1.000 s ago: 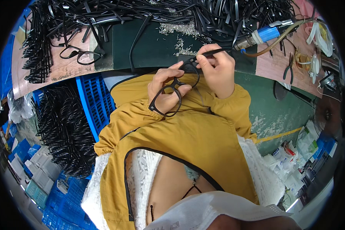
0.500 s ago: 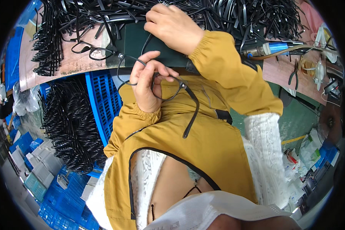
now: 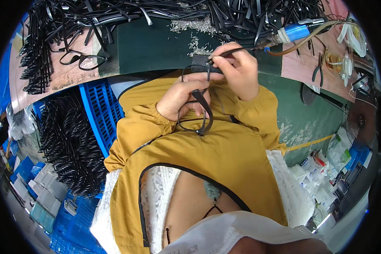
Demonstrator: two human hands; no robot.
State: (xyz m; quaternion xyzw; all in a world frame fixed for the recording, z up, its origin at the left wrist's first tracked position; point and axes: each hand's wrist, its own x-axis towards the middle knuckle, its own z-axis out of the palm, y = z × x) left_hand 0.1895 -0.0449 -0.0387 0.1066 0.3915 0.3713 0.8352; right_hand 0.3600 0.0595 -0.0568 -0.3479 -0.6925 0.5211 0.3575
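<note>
My left hand (image 3: 178,97) is closed around a black eyeglass frame (image 3: 180,120), tilted on its side just beyond the mat's front edge. One black temple, attached to the frame, hangs down towards my lap. Between thumb and fingers, my right hand (image 3: 243,70) pinches a separate slim black temple (image 3: 237,50). Its end is at the frame's upper corner; whether the two parts touch is too small to tell. Small silver screws (image 3: 194,47) lie scattered on the dark green mat (image 3: 152,46) just beyond my hands.
Loose black temples (image 3: 241,19) are heaped along the back. Another eyeglass frame (image 3: 86,62) lies left. At right are a blue-bodied powered tool (image 3: 294,32) with a hose and pliers (image 3: 317,72). A blue crate (image 3: 98,110) with many black frames stands lower left.
My right hand has come back from the heap with a temple and met the left hand. The held frame has turned and shifted right. The screws have come into view.
</note>
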